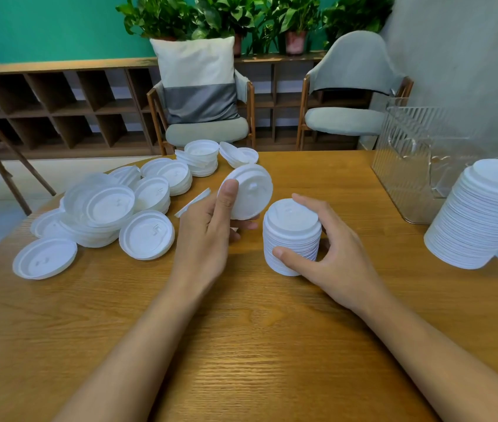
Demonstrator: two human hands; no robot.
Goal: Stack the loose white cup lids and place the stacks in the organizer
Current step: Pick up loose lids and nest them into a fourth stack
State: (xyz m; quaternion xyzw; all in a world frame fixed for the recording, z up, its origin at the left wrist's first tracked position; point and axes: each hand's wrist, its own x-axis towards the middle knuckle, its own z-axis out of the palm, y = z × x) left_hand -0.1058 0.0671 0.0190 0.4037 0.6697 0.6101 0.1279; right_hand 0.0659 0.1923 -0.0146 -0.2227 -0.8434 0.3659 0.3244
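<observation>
Nearest, bare wooden counter (241, 345), with both forearms reaching in from the bottom edge. Right hand (336, 251) wraps a short stack (290, 239) of nested white lids standing on the counter at centre: thumb low on the near wall, fingers (307, 204) curled over the far rim, so the stack is gripped and steadied. Left hand (205, 233) sits just left of it, raised, pinching a single lid (250, 197) between the thumb on its face and the fingers behind; the lid is tilted, top side facing the camera, just above and left of the stack top. Judgement: this lid goes on the short stack next. A thin white edge just beyond the left hand may be another lid; cannot tell if it is held. Handling, as a guess: thin moulded plastic, very light, springy at the rim, slick, prone to skating or cocking sideways. Best pinched at the rim, and a stack held around its wall and low down, since a tall one would likely lean or telescope apart. Farther left, loose lids (98, 208) lie scattered and part-nested in low heaps, most underside up. Far right, a tall stack (482, 214) stands at the frame edge, another partly cut off beside it. Behind it, the clear ribbed organizer (415, 159) appears to hold no lids, though glare makes that uncertain. Beyond the counter: two chairs (345, 117), one with a cushion (199, 80), shelving and potted plants (226, 16).
</observation>
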